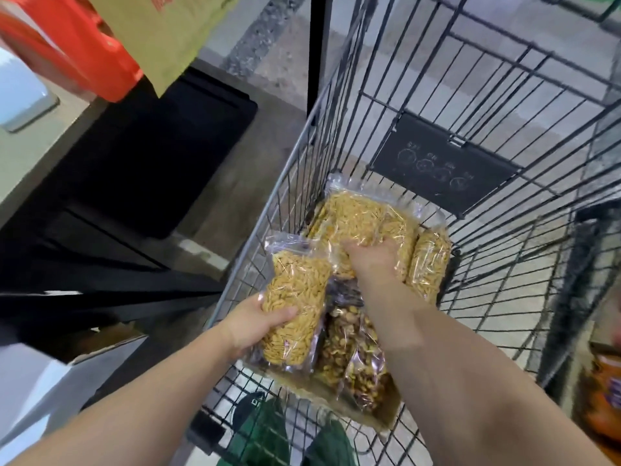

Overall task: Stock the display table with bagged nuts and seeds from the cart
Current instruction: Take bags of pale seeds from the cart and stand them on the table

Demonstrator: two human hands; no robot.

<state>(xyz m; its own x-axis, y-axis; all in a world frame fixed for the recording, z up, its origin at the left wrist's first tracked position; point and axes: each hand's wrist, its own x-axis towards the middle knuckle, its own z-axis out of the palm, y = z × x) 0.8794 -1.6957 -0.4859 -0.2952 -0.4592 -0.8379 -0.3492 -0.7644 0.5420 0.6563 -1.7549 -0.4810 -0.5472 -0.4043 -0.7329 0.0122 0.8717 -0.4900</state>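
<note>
I look down into a black wire cart [504, 230]. My left hand [255, 322] grips a clear bag of pale yellow seeds [295, 297], lifted upright at the cart's left side. My right hand [373, 260] reaches deeper and its curled fingers grip a larger bag of the same seeds [363, 213] lying on the cart floor. Another seed bag [428, 264] lies just right of that hand. Under my right forearm lie bags of brown mixed nuts [353, 358] on a piece of cardboard [386, 420].
A dark display table [50, 183] with a beige top stands to the left of the cart, with an orange container [77, 45] and a white object [20, 95] on it. A black mat [188, 146] lies on the floor. Orange packaged goods [605, 391] sit at the right edge.
</note>
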